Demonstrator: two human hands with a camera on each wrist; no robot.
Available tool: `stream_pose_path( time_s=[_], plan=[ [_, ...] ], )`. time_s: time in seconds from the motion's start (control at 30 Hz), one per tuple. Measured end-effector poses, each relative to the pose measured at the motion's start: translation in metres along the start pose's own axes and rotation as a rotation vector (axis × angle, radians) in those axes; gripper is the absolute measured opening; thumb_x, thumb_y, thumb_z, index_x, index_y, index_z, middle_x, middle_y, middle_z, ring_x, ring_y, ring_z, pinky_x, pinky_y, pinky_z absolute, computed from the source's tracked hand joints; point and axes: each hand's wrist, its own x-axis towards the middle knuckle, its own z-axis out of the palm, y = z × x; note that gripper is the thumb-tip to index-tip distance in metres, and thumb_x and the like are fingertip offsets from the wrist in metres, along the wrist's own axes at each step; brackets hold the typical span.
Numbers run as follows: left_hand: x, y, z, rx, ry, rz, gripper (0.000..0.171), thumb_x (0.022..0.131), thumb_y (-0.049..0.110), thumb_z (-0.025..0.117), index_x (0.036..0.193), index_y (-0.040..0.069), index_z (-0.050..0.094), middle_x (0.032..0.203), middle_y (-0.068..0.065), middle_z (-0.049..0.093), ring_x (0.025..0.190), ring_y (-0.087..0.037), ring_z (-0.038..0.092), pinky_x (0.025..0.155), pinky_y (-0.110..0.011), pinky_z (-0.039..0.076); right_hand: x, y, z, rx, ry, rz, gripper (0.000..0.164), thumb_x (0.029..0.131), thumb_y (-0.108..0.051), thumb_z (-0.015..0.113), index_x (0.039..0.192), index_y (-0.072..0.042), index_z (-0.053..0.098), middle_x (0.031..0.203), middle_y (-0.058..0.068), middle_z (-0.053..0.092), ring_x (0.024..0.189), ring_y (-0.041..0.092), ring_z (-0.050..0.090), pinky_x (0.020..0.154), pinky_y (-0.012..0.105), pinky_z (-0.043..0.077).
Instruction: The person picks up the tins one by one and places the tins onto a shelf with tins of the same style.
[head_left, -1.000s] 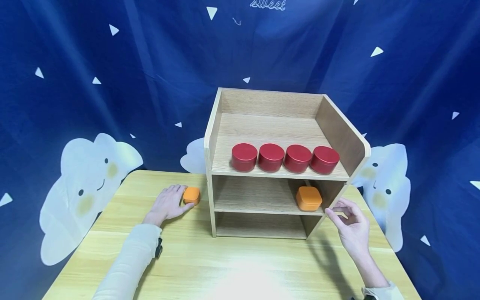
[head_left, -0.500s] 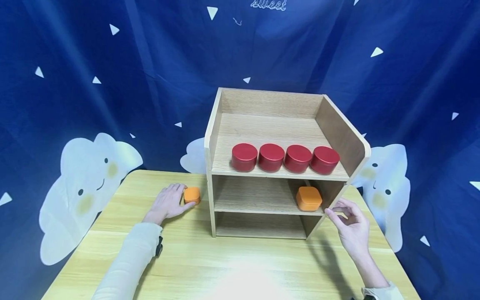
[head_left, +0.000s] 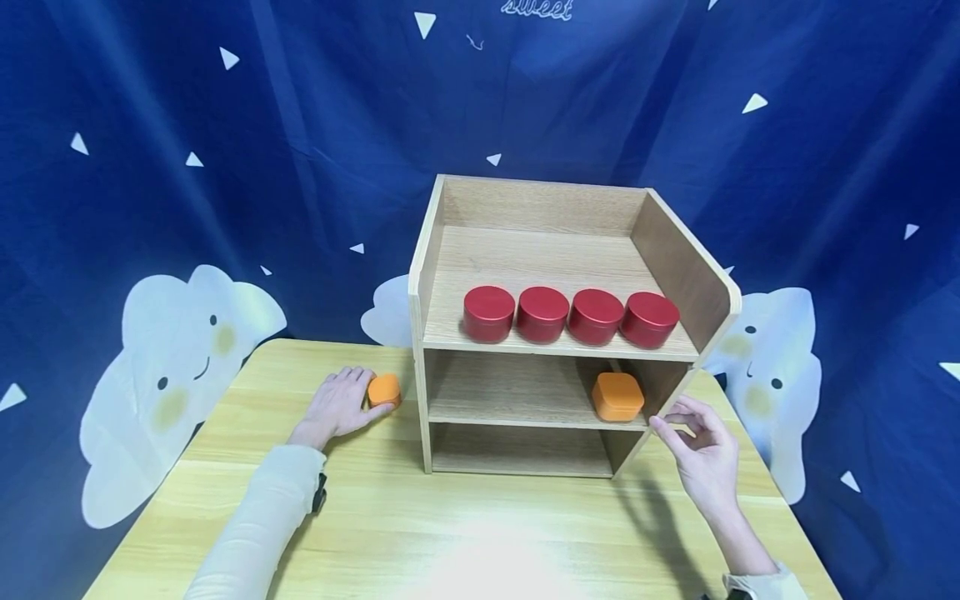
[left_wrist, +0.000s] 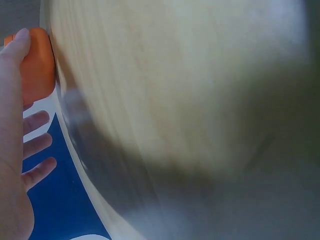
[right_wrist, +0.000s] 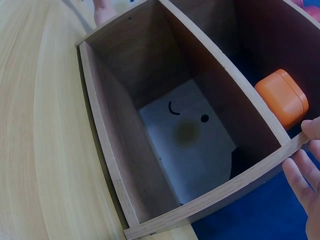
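Note:
My left hand [head_left: 341, 402] lies low on the table beside the shelf's left side, its thumb and fingers about a small orange box [head_left: 384, 390] with rounded corners. In the left wrist view the thumb presses on one face of that box [left_wrist: 37, 67], while the other fingers spread apart below it. My right hand [head_left: 705, 450] pinches the front edge of the wooden shelf's [head_left: 422, 400] right side panel. The right wrist view has the thumb on the inner side of that panel and the fingers outside. A second orange box [head_left: 618, 397] sits on the middle level, near the right panel.
Several round red tins [head_left: 489, 315] stand in a row along the front of the shelf's top level. The light wooden table [head_left: 360, 517] carries the shelf. Behind hangs a dark blue curtain [head_left: 300, 208] with white clouds and triangles.

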Motion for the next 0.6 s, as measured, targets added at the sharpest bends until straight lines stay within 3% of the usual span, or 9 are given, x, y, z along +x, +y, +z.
stream_pose_path(
  time_s=[0.6],
  plan=[
    [-0.025, -0.001, -0.001, 0.064, 0.095, 0.061, 0.071, 0.086, 0.071, 0.070, 0.119, 0.009, 0.064, 0.118, -0.013, 0.070, 0.112, -0.035, 0.065, 0.095, -0.055, 0.052, 0.000, -0.001, 0.000, -0.002, 0.000, -0.002, 0.048, 0.077, 0.038, 0.060, 0.119, 0.014, 0.067, 0.098, -0.001, 0.075, 0.085, 0.005, 0.075, 0.071, 0.013, 0.059]
  ],
)
